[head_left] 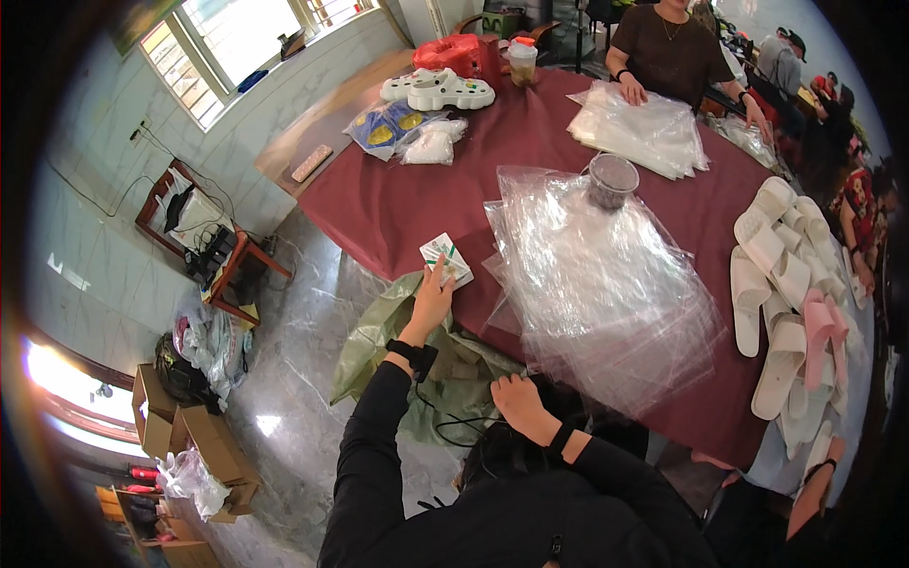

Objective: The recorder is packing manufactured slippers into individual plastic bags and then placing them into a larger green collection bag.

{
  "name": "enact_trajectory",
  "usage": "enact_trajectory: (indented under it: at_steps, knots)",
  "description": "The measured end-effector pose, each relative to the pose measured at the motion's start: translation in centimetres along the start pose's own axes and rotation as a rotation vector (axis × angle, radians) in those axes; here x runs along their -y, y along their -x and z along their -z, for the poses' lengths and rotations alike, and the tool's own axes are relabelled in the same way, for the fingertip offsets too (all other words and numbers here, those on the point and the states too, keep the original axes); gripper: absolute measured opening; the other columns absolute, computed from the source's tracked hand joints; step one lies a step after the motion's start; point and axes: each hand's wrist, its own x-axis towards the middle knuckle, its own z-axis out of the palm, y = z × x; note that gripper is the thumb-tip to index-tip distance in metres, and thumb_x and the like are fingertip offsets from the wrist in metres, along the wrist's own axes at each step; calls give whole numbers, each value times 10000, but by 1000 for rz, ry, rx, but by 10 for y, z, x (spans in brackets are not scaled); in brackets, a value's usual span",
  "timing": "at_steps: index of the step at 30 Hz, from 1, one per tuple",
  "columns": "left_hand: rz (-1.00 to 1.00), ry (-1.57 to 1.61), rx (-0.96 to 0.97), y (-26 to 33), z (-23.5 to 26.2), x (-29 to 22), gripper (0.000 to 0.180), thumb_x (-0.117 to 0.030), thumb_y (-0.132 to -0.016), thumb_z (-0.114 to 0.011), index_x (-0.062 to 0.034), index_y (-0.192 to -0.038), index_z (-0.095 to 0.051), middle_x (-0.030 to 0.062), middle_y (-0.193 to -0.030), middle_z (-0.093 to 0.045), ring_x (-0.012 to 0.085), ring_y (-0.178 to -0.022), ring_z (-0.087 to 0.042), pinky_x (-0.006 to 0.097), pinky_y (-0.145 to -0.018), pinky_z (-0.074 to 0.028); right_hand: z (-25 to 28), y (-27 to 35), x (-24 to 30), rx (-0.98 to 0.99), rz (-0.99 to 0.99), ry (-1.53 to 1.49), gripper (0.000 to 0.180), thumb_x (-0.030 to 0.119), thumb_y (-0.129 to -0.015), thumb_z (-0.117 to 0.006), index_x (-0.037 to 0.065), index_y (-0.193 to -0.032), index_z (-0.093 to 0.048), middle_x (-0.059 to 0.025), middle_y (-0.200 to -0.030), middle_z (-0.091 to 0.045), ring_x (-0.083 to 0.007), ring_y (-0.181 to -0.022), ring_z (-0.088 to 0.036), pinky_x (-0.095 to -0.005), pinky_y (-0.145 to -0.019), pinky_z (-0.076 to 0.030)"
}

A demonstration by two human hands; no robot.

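Observation:
At the near left edge of the dark red tablecloth, my left hand (433, 303) is on a small white box (443, 248) with green markings. Its index finger lies along the top, and the hand seems to grip the near side. My right hand (523, 409) is close to my body, just off the table's near edge, with curled fingers; whatever may be inside them is hidden. Beyond it, a wide stack of clear plastic bags (606, 284) is spread over the cloth. A round dark-filled tub (613, 180) stands on the stack's far end.
White slippers (786, 256) and a pink pair (822, 341) are heaped at the right. Across the table (379, 227), a person (670, 57) touches more clear bags (644, 133). White clogs (445, 92) and a lidded cup (523, 62) stand far left. A greenish sack (379, 331) hangs below my left arm.

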Motion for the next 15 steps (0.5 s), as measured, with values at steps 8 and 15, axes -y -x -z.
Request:
enact_trajectory:
  at_steps: [8,15]
  knots:
    - [-82,61,26,-23,7,8,552,-250,-919,-488,-196,-1438,-305,322,-1437,-237,415,-1356,-227,398,-1068,-280,0,-3,4,-17,28,-35,128,134,-713,-599,88,-830,-575,-42,-799,-568,-202,-773,-576,-334,-628,-456]
    - [-250,-156,-56,-30,15,-5,709,-411,-762,-699,-89,-1340,-441,226,-1066,-525,366,-958,-543,404,-851,-452,7,-3,1,18,74,-19,164,121,-684,-610,67,-838,-591,-56,-812,-582,-213,-780,-584,-340,-625,-461]
